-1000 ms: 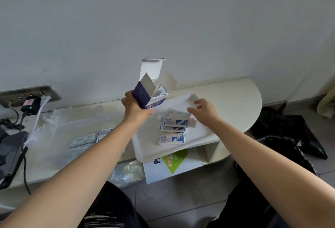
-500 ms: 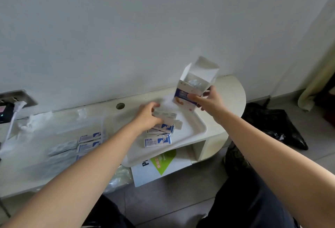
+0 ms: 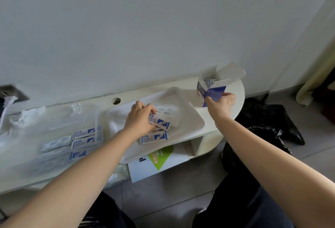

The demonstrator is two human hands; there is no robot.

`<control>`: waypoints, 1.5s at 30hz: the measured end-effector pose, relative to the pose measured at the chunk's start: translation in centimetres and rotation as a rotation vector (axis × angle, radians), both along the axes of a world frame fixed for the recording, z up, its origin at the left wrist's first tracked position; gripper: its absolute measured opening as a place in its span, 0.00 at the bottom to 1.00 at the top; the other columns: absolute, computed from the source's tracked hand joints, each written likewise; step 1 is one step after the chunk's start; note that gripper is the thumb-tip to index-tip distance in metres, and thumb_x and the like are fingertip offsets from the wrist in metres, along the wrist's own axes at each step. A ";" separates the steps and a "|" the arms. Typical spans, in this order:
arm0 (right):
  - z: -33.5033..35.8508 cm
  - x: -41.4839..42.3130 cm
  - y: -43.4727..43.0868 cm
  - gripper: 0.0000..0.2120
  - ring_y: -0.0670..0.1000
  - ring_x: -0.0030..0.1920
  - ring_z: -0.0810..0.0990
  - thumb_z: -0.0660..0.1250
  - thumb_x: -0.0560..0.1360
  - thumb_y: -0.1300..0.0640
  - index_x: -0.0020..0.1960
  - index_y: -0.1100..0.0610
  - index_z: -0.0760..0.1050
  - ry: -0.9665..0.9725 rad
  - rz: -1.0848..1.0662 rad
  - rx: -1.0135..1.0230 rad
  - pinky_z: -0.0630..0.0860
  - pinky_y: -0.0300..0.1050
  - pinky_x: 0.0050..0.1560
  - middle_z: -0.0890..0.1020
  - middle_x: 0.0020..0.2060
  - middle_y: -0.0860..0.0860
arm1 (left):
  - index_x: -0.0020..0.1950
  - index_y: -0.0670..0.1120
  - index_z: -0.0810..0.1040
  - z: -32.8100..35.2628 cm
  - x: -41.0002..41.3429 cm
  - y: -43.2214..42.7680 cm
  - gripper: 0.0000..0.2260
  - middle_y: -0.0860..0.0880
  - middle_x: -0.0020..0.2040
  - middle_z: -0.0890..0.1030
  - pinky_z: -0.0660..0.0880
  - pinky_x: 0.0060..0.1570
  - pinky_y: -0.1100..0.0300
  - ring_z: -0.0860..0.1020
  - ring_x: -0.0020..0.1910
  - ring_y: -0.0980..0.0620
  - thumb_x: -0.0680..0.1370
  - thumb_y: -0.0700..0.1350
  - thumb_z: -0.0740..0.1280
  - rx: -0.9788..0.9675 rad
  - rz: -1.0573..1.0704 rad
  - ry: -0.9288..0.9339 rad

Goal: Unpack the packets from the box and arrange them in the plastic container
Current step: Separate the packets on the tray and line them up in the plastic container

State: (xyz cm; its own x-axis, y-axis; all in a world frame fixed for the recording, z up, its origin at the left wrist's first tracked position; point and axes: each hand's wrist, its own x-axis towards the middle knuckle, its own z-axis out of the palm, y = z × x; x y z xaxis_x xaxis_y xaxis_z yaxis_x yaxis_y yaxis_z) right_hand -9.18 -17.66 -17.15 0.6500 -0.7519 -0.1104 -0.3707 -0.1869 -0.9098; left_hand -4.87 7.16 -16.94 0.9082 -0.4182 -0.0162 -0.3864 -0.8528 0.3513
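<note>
Pinching the box (image 3: 211,91) between thumb and fingers, your right hand (image 3: 222,101) is holding it over the bench (image 3: 130,94), flaps open. Your left hand (image 3: 140,117) is curling its fingers round packets (image 3: 160,121) on the white tray (image 3: 190,119) beneath it; the plastic container (image 3: 54,119) is sitting left of that hand.

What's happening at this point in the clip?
A person is unpacking small blue-and-white packets. The right hand holds the opened box upright, to the right of the white tray, and a few packets show in its open top. The left hand grips a loose pile of packets lying on the tray. More packets already lie in the clear plastic container on the left.
</note>
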 end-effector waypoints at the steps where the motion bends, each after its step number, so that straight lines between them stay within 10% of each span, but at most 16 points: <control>1: 0.3 -0.3 0.8 0.19 0.55 0.56 0.73 0.66 0.72 0.57 0.59 0.58 0.62 -0.054 0.003 0.005 0.74 0.49 0.55 0.68 0.58 0.55 | 0.55 0.51 0.75 -0.1 -0.1 0.2 0.17 0.48 0.55 0.67 0.70 0.53 0.58 0.67 0.57 0.48 0.69 0.48 0.74 0.003 0.004 0.010; 5: 1.4 -0.7 4.8 0.06 0.48 0.40 0.74 0.65 0.75 0.61 0.51 0.57 0.71 -0.187 0.301 -0.150 0.72 0.38 0.41 0.76 0.40 0.49 | 0.51 0.50 0.76 -0.4 -0.4 0.7 0.12 0.49 0.54 0.68 0.71 0.53 0.56 0.67 0.57 0.49 0.70 0.47 0.72 -0.010 0.013 -0.001; 10: 0.5 0.2 7.9 0.12 0.46 0.43 0.75 0.70 0.73 0.56 0.56 0.54 0.75 0.151 0.886 -0.569 0.69 0.37 0.42 0.75 0.48 0.48 | 0.52 0.49 0.78 -0.4 -0.9 1.6 0.12 0.48 0.53 0.73 0.72 0.52 0.56 0.69 0.57 0.47 0.71 0.48 0.73 0.039 -0.004 -0.010; 22: -0.1 1.0 7.7 0.02 0.41 0.34 0.73 0.70 0.73 0.57 0.45 0.54 0.81 0.217 0.949 -0.445 0.66 0.29 0.31 0.78 0.35 0.43 | 0.47 0.51 0.79 -0.7 -0.7 3.1 0.07 0.49 0.50 0.74 0.71 0.49 0.56 0.71 0.53 0.49 0.73 0.52 0.70 -0.101 0.062 0.049; 31: -1.3 3.6 8.6 0.19 0.52 0.50 0.76 0.70 0.72 0.45 0.57 0.54 0.76 0.306 0.796 -0.509 0.74 0.45 0.48 0.75 0.54 0.52 | 0.53 0.49 0.75 -1.2 -0.2 2.4 0.11 0.50 0.50 0.75 0.72 0.48 0.57 0.74 0.51 0.50 0.73 0.48 0.71 -0.141 0.092 0.026; 45: -0.4 4.1 6.7 0.14 0.48 0.28 0.64 0.65 0.77 0.55 0.38 0.64 0.75 0.088 0.577 -0.158 0.58 0.40 0.28 0.69 0.27 0.51 | 0.54 0.49 0.78 -1.4 1.0 2.5 0.09 0.51 0.49 0.76 0.74 0.46 0.58 0.76 0.47 0.52 0.76 0.50 0.68 -0.229 0.148 0.134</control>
State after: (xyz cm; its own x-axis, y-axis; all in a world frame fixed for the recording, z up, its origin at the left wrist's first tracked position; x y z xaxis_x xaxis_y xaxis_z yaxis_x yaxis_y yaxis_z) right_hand -5.07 -10.96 -17.51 0.9514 -0.2920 -0.0980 -0.2417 -0.5103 -0.8253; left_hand -3.91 9.64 -18.38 0.9559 -0.2876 -0.0602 -0.2009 -0.7891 0.5804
